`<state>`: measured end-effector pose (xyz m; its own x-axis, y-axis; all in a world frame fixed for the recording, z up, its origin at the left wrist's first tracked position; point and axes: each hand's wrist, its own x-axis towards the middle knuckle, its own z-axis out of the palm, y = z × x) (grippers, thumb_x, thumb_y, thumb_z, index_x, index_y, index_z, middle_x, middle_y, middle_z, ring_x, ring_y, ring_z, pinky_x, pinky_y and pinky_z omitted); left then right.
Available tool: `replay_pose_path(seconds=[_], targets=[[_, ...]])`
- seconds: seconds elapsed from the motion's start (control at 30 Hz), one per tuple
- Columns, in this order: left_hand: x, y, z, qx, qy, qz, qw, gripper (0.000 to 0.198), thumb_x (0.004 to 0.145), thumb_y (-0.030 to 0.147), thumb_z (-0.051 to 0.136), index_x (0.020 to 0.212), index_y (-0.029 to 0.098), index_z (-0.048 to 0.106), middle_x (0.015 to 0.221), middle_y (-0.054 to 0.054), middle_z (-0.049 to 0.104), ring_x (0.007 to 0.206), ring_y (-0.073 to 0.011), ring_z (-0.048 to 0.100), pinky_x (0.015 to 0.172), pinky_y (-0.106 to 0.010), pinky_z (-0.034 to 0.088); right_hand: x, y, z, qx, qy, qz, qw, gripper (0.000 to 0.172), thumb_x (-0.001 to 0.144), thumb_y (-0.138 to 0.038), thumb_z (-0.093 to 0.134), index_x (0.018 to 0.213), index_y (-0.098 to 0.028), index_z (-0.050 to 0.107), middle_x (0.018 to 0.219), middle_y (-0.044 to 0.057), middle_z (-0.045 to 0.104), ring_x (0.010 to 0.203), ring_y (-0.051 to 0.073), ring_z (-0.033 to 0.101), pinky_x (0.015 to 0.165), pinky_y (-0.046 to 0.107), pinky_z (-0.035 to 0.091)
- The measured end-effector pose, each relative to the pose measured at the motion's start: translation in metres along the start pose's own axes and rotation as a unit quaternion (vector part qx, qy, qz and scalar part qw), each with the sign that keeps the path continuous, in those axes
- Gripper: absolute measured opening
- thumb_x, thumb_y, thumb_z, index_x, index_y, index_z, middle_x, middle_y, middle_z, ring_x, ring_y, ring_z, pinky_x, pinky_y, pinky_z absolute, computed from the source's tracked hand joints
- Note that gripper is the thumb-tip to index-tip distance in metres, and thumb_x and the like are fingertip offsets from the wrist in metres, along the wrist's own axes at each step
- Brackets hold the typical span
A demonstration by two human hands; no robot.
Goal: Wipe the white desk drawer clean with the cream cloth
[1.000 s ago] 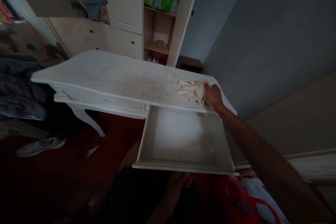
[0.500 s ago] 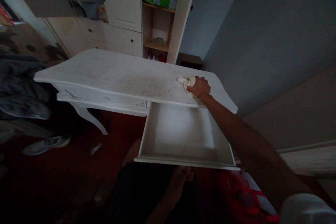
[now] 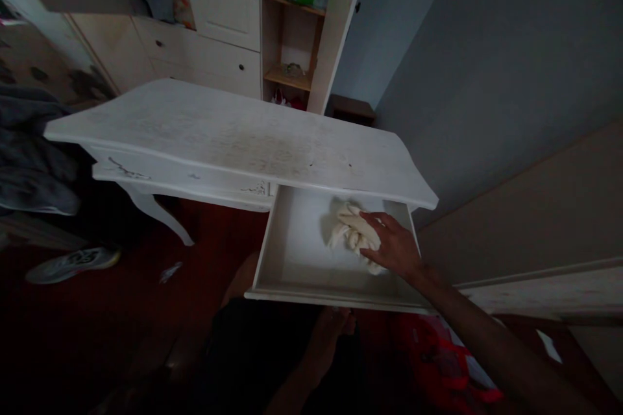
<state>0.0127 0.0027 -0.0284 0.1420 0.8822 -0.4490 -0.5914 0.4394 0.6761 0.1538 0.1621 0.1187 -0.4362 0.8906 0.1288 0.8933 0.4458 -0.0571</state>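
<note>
A crumpled cream cloth (image 3: 351, 227) is gripped by my right hand (image 3: 393, 246), over the right part of a pulled-out white drawer (image 3: 299, 253). Whether the cloth touches the drawer bottom I cannot tell for certain. My left hand (image 3: 333, 331) is low in front of the drawer's front edge, its fingers curled in shadow; what they hold, if anything, is hidden. The drawer belongs to a white desk (image 3: 341, 136) with a curved edge. Grey-brown smudges mark the middle of its top, and two small dark specks lie toward the right.
A white wardrobe (image 3: 209, 68) with open shelves stands behind the desk. Grey fabric (image 3: 36, 155) hangs at the left, above a shoe (image 3: 73, 264) on the red-brown floor. A red bag (image 3: 438, 356) is below the drawer's right side. A grey wall (image 3: 511, 45) rises at the right.
My right hand has brought the cloth from the desktop down and toward me, into the drawer space. My left hand stays low by the drawer front. The view has shifted slightly.
</note>
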Motion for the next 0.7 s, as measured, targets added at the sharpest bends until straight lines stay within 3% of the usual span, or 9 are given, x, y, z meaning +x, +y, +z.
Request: replay_pose_path(seconds=[0.13, 0.23, 0.43, 0.6, 0.7], targets=[[-0.001, 0.001, 0.005, -0.014, 0.03, -0.001, 0.999, 0.064, 0.052, 0.073, 0.079, 0.075, 0.015, 0.068, 0.07, -0.004, 0.068, 0.069, -0.0174, 0.063, 0.07, -0.032, 0.051, 0.004, 0.012, 0.015, -0.087, -0.021, 0.144, 0.986, 0.07, 0.077, -0.041, 0.071, 0.139, -0.02, 0.047, 0.126, 0.019, 0.059, 0.114, 0.036, 0.058, 0.091, 0.047, 0.051], [0.0, -0.002, 0.007, -0.003, 0.049, 0.008, 0.999, 0.063, 0.056, 0.074, 0.077, 0.076, 0.015, 0.068, 0.068, -0.003, 0.068, 0.067, -0.0164, 0.062, 0.066, -0.031, 0.05, 0.015, 0.015, 0.026, -0.098, -0.026, 0.174, 0.979, 0.069, 0.08, -0.047, 0.069, 0.137, -0.015, 0.046, 0.123, 0.021, 0.059, 0.11, 0.037, 0.06, 0.085, 0.046, 0.051], [0.008, -0.007, 0.002, 0.012, 0.042, -0.001, 0.999, 0.063, 0.055, 0.072, 0.077, 0.079, 0.014, 0.069, 0.068, -0.004, 0.069, 0.066, -0.0177, 0.063, 0.065, -0.032, 0.05, 0.051, 0.008, 0.043, -0.039, 0.036, 0.23, 0.972, 0.061, 0.083, -0.048, 0.064, 0.131, -0.014, 0.048, 0.126, 0.022, 0.059, 0.119, 0.039, 0.056, 0.088, 0.049, 0.051], [0.011, -0.011, 0.004, -0.011, 0.055, 0.001, 0.998, 0.058, 0.055, 0.067, 0.079, 0.075, 0.014, 0.067, 0.067, -0.006, 0.069, 0.064, -0.0187, 0.064, 0.065, -0.033, 0.05, 0.08, -0.026, 0.047, 0.042, 0.011, 0.271, 0.962, 0.06, 0.082, -0.052, 0.06, 0.129, -0.016, 0.049, 0.13, 0.024, 0.055, 0.127, 0.043, 0.049, 0.084, 0.054, 0.053], [0.009, -0.009, 0.006, -0.023, 0.061, 0.004, 0.998, 0.057, 0.056, 0.066, 0.079, 0.075, 0.013, 0.067, 0.068, -0.007, 0.07, 0.065, -0.019, 0.064, 0.066, -0.034, 0.05, 0.089, -0.063, 0.055, 0.061, 0.017, 0.222, 0.973, 0.059, 0.082, -0.05, 0.061, 0.131, -0.019, 0.048, 0.134, 0.021, 0.052, 0.13, 0.038, 0.047, 0.089, 0.05, 0.053]])
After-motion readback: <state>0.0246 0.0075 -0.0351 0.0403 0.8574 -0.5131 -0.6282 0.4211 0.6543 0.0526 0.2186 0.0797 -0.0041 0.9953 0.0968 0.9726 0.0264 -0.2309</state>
